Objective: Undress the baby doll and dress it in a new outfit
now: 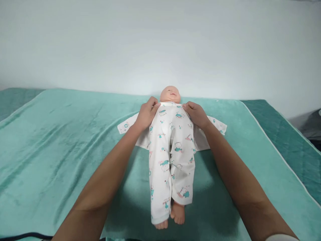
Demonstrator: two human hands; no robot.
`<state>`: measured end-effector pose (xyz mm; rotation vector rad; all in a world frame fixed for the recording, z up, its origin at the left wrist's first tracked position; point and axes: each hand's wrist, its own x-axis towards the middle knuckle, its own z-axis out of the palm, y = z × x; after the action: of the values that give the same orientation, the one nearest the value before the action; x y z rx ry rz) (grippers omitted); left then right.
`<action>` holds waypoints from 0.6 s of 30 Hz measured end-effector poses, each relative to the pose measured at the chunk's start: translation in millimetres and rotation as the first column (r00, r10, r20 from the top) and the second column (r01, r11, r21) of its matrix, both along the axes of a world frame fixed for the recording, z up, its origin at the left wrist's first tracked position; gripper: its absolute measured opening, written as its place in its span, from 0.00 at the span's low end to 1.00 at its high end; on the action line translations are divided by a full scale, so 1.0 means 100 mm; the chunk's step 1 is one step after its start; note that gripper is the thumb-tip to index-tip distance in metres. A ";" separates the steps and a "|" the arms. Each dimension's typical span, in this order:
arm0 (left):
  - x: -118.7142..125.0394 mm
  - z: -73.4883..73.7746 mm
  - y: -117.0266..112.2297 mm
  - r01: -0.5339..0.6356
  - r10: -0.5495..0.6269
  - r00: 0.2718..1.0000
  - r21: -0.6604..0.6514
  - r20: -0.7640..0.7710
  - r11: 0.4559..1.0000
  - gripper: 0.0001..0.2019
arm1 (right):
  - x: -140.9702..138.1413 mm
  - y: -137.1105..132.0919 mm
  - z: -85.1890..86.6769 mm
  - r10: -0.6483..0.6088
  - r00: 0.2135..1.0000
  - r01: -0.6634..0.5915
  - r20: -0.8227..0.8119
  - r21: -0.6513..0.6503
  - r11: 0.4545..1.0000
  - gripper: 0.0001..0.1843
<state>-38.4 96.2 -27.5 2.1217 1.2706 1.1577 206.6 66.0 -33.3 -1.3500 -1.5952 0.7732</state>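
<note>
A baby doll (pixel 170 94) lies on its back, head toward the wall and feet toward me. White baby pants (pixel 160 144) printed with small teal and pink figures cover its legs, and their waistband reaches up to its chest. My left hand (pixel 147 113) pinches the waistband at its left end. At the right end, my right hand (pixel 197 113) grips the same band between thumb and fingers. Beneath the doll a matching white baby shirt (pixel 202 142) is spread, its sleeves stretched out to both sides. Both doll feet (pixel 178 212) stick out of the pant legs.
A teal blanket (pixel 75 150) with soft folds lies under everything, over a darker quilted cover (pixel 283 140). Behind rises a pale wall (pixel 160 43). A black cable (pixel 27 236) runs along the lower left edge, and a dark grey item (pixel 312 125) sits at far right.
</note>
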 end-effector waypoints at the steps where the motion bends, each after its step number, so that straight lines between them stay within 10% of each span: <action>1: 0.01 -0.02 0.04 -0.009 0.009 1.000 -0.001 0.005 1.000 0.06 | -0.03 0.04 -0.02 -0.052 0.997 0.049 0.062 0.040 0.998 0.21; 10: -0.20 -0.38 -0.44 -0.193 0.218 0.965 0.174 -0.142 0.966 0.06 | -0.05 -0.52 -0.17 -0.185 0.949 0.093 0.255 0.334 0.938 0.07; 18: -0.51 -0.61 -1.34 0.237 -0.123 0.870 0.187 -0.478 0.953 0.12 | 0.00 -1.59 -0.39 0.015 0.683 -0.200 0.730 0.168 0.965 0.12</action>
<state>-89.3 -37.7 -88.9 2.7531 1.1189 0.7788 206.3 -92.7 -72.1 -1.4790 -2.3196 0.0544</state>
